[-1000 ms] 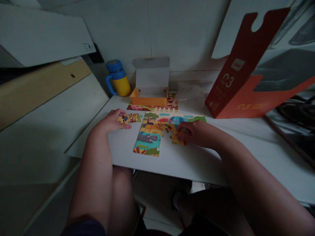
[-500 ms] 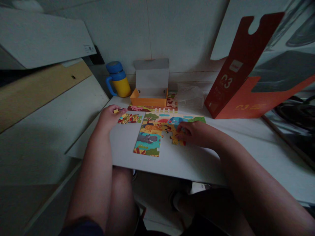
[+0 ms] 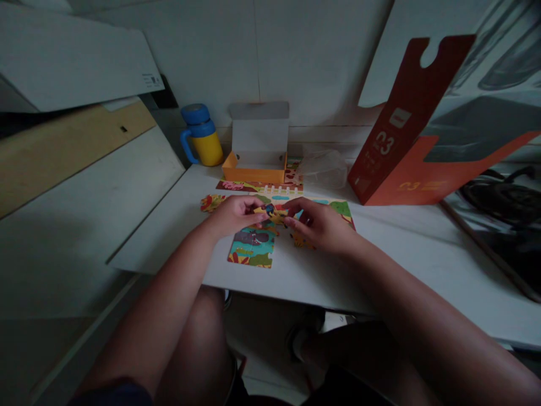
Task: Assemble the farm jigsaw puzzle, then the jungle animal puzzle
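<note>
Over the middle of the partly assembled animal jigsaw puzzle [image 3: 251, 245], my left hand [image 3: 236, 215] pinches a small yellow and dark puzzle piece [image 3: 267, 210]. My right hand [image 3: 319, 223] meets it from the other side, thumb and forefinger at the right end of the yellow piece; whether this is one piece or two is hard to tell. Below them lies the hippo section on turquoise water. A yellow part of the puzzle shows under my right fingers. Loose colourful puzzle pieces [image 3: 210, 203] lie left of the puzzle, partly behind my left hand.
Behind the puzzle stands an open orange box [image 3: 255, 173] with its lid up. A blue and yellow mug [image 3: 202, 138] is at its left, a clear plastic bag [image 3: 323, 168] at its right. A large red-orange carton [image 3: 391, 146] rises on the right. White boards [image 3: 80, 62] lean at left.
My left hand has moved right from the loose pieces to above the puzzle, carrying a piece. My right hand has shifted slightly left and come up to meet it.
</note>
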The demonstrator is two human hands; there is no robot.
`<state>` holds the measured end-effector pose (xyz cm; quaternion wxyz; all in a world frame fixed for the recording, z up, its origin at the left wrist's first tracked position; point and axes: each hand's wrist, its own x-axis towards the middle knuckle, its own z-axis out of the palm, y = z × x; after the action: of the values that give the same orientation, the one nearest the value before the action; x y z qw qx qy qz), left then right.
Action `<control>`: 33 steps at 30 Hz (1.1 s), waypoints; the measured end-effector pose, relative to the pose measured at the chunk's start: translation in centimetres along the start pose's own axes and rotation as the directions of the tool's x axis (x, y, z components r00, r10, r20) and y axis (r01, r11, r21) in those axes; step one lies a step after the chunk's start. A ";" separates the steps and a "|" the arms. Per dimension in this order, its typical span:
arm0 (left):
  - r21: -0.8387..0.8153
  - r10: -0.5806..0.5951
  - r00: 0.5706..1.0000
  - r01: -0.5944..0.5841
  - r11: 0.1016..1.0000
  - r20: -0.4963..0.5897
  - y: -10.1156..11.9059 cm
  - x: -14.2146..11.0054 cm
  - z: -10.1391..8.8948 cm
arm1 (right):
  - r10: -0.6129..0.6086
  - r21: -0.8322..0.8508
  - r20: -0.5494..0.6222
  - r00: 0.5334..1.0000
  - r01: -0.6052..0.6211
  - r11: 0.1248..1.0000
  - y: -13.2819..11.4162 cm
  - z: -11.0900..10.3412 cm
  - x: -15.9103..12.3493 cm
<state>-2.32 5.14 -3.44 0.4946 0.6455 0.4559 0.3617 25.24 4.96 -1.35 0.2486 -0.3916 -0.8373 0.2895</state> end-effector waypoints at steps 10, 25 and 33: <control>-0.096 0.000 0.988 0.015 0.995 0.153 -0.5 0.2 1.9 | -0.004 0.125 0.041 0.999 -0.001 0.992 0.1 1.1 0.4; 0.623 0.213 0.977 -0.187 0.760 0.033 -1.6 0.6 -0.3 | 0.143 -0.014 0.135 0.980 -0.143 0.990 1.3 0.7 0.4; 0.642 0.184 0.981 -0.182 0.745 0.065 -1.3 0.6 -0.2 | 0.153 -0.120 0.112 0.982 -0.140 0.983 1.4 0.7 0.4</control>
<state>-2.61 5.90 -4.60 0.2039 0.8170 0.4875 0.2307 25.30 5.86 -2.70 0.1531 -0.4472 -0.8345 0.2830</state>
